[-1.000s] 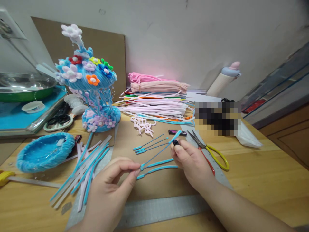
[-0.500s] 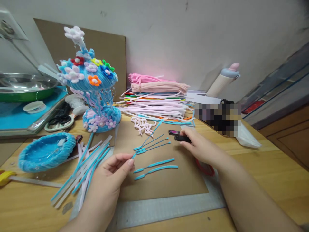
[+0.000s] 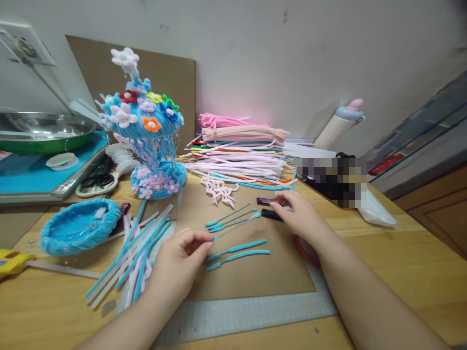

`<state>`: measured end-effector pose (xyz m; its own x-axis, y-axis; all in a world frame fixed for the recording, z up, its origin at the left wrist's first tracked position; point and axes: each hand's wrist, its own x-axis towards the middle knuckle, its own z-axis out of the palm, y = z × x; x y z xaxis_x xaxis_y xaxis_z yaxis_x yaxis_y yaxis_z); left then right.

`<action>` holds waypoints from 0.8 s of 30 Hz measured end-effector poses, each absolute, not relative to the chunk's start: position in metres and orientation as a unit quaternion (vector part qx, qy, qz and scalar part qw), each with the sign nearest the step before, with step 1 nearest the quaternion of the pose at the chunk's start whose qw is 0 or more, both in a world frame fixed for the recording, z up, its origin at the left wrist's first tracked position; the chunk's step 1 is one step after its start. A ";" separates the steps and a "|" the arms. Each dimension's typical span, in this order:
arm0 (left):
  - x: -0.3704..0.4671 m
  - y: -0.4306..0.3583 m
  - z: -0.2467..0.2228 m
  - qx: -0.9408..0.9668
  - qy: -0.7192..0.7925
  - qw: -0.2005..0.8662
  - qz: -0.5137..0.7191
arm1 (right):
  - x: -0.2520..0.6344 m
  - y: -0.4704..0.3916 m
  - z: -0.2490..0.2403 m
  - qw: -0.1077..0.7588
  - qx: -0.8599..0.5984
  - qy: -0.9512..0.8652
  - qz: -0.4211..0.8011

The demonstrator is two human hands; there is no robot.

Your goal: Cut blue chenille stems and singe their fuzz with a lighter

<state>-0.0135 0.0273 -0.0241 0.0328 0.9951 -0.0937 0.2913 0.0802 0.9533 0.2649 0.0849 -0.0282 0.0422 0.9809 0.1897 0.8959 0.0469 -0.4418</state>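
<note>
My left hand (image 3: 188, 255) pinches one end of a blue pipe cleaner (image 3: 237, 225), its middle trimmed thin and a fluffy tip left at the far end. Similar trimmed blue pipe cleaners (image 3: 228, 215) lie just behind it on the cardboard sheet (image 3: 251, 277). Two fluffier blue pieces (image 3: 242, 246) with narrowed necks rest in front. My right hand (image 3: 297, 214) has thumb and fingers closed around the right end of a small black stick with a purple label (image 3: 264, 201). A plain black stick (image 3: 271, 215) lies beneath that hand, partly covered by it.
A blue flower-covered pipe-cleaner model (image 3: 149, 121) stands at the back left. Before it are a blue fuzzy ring-shaped dish (image 3: 78, 228), scissors (image 3: 97, 184) and loose strips (image 3: 133, 257). Pipe-cleaner bundles (image 3: 241, 160) line the wall. A bottle (image 3: 337, 126) stands at right.
My right hand has shifted from the plain black stick to the purple-labelled one. The pipe cleaner in my left hand has swung down, its far end now pointing right. The view has shifted slightly.
</note>
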 end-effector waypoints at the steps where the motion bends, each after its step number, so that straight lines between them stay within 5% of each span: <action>1: -0.014 0.029 -0.027 0.600 0.575 0.413 0.372 | 0.265 0.085 -0.027 0.242 -0.687 -0.679 0.092; 14: -0.014 0.036 -0.041 0.795 0.513 0.200 0.253 | 0.262 0.078 -0.011 0.353 -0.671 -0.638 0.135; 21: -0.061 0.057 0.003 0.773 0.601 0.024 0.200 | 0.259 0.075 -0.018 0.418 -0.641 -0.617 0.180; 24: -0.101 0.071 0.020 0.712 0.693 -0.103 0.041 | 0.254 0.072 -0.017 0.429 -0.624 -0.624 0.192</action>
